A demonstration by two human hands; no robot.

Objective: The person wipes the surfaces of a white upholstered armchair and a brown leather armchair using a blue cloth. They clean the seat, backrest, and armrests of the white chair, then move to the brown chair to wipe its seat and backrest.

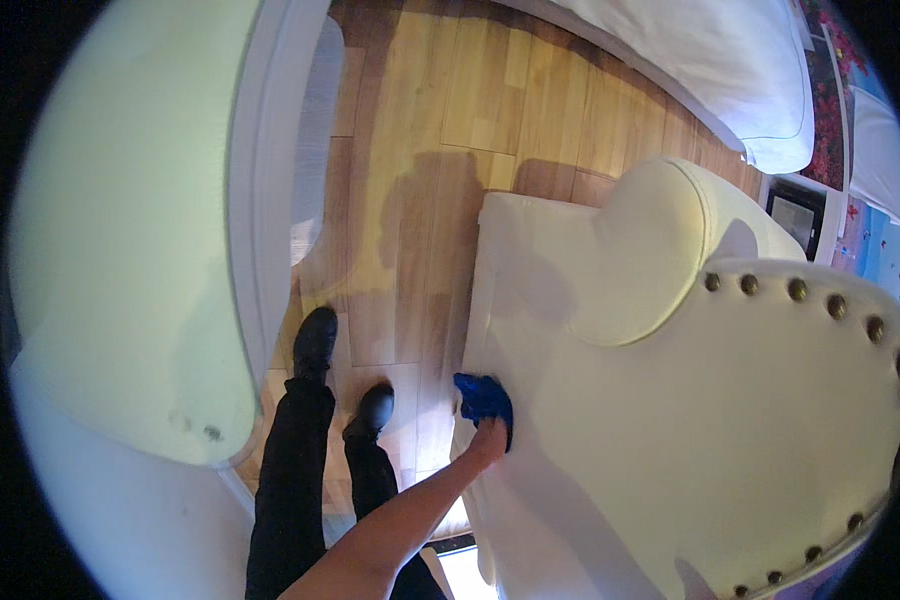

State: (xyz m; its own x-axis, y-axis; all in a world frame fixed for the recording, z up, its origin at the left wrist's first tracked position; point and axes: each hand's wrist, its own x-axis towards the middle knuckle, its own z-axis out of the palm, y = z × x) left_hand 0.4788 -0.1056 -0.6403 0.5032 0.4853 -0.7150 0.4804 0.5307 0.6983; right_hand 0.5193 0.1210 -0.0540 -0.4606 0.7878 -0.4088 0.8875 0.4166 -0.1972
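Observation:
My right hand (492,439) reaches up and to the right from the bottom of the view. Its fingers are closed on a blue cloth (486,397), which lies bunched against the front edge of a cream upholstered sofa (645,420). Part of the fingers is hidden by the cloth. On the sofa, beyond the hand, stands a rounded cushioned armrest (637,262). The curved backrest at the right carries a row of round metal studs (797,289). My left hand is out of view.
Wooden flooring (412,300) runs between the sofa and a large pale padded piece of furniture (135,225) at the left. My dark shoes and trousers show on the floor side. A white-covered bed or seat (705,60) lies at the top right, near a dark-framed object (795,217).

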